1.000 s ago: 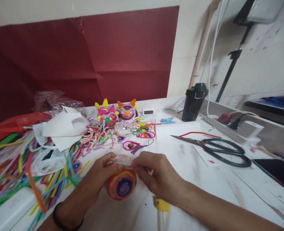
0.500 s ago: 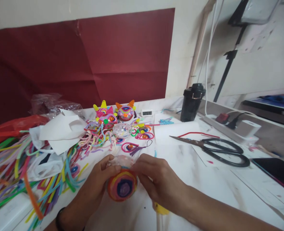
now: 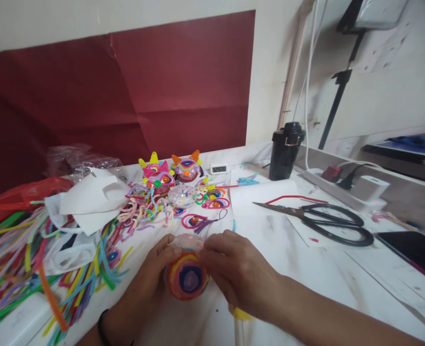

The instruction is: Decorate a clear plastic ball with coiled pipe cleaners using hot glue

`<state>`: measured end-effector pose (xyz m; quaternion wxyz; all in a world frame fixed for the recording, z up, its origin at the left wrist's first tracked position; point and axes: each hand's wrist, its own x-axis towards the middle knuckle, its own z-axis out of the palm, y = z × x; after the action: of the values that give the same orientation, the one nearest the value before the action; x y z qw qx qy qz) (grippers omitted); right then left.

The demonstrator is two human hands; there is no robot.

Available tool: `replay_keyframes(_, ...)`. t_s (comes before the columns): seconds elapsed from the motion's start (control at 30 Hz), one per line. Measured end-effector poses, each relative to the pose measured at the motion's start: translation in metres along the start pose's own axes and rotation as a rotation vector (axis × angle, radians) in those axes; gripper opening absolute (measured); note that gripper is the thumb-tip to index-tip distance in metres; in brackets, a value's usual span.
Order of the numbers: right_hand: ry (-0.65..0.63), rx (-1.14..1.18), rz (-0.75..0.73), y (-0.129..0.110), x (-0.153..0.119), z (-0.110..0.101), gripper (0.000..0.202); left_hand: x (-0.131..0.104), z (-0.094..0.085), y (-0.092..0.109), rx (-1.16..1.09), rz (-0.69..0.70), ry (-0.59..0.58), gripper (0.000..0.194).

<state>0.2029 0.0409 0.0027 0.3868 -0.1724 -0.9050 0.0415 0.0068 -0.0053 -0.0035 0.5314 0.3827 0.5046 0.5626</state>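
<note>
A round ball (image 3: pixel 187 278), clear on top and covered with coiled rings of red, orange, yellow, pink and dark blue, is held over the near part of the table. My left hand (image 3: pixel 154 269) wraps its left side, thumb along the top edge. My right hand (image 3: pixel 236 269) is closed at its right upper edge, fingertips pinched together; whether they hold a strip is hidden. A yellow piece (image 3: pixel 242 314) shows below my right hand. Beyond the ball lie a purple tassel (image 3: pixel 208 224) and a pink-edged eye shape (image 3: pixel 194 221).
Large black scissors (image 3: pixel 328 220) lie at right, beside a red pipe cleaner (image 3: pixel 295 198) and a phone (image 3: pixel 414 254). A black bottle (image 3: pixel 286 151) stands behind. Coloured pipe cleaners (image 3: pixel 79 283) heap at left. Finished horned balls (image 3: pixel 187 168) sit at the back near a small clock (image 3: pixel 218 169).
The ball and my left hand have shifted slightly right. The ball's coiled side faces me a little more squarely. My right hand stays at its edge.
</note>
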Motion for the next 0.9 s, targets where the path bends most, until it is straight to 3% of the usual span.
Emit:
replay_keyframes(0.13,0.000,-0.004,-0.015,0.000,0.001,-0.002,0.025,0.004,-0.005,0.009,0.065,-0.009,-0.192,0.021)
replay_keyframes(0.23,0.015,-0.007,-0.026,-0.005,0.000,-0.002,0.026,0.004,-0.009,0.020,0.114,-0.041,-0.262,0.022)
replay_keyframes(0.4,0.058,-0.024,-0.066,-0.012,-0.002,0.004,0.028,0.000,-0.011,0.032,0.126,-0.053,-0.206,0.022)
replay_keyframes(0.57,0.101,0.020,-0.070,-0.010,-0.003,0.009,0.030,0.000,-0.009,0.024,0.036,-0.052,-0.148,0.023)
replay_keyframes(0.9,0.066,0.369,0.181,-0.009,0.008,-0.002,0.025,0.001,-0.004,0.010,-0.107,0.026,-0.040,0.027)
